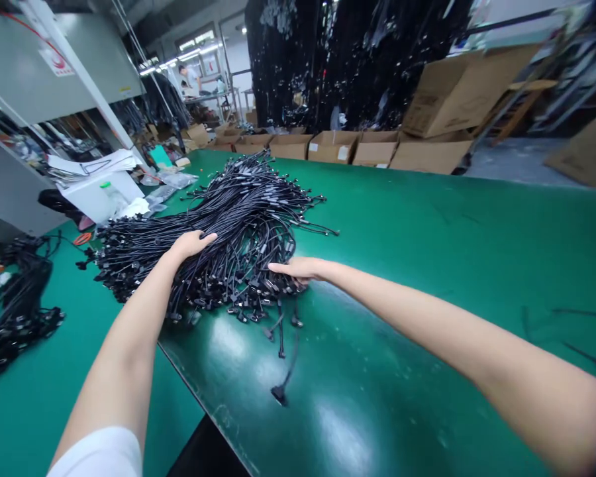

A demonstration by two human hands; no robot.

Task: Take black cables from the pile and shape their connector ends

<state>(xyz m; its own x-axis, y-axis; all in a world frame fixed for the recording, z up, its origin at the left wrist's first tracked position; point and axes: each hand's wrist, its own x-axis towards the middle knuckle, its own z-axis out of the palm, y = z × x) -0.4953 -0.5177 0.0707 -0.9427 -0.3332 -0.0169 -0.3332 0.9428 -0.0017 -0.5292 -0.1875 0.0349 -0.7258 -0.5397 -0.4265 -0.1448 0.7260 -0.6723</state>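
The black cables (233, 205) lie heaped on the green worktop (427, 232); crossing one another, they could tangle if pulled unevenly. The left hand (191, 245) rests on them, the right hand (300, 268) at their edge; whether either grip clasps any cannot be told.

right hand (302, 268): fingertips partly hidden | left-edge cable bundle (22, 301): cut off | far person (193, 79): blurred

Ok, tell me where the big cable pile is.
In the head view, the pile lies left of centre on the green table, the left hand on it, the right hand at its near right edge, the white box beyond its left end.
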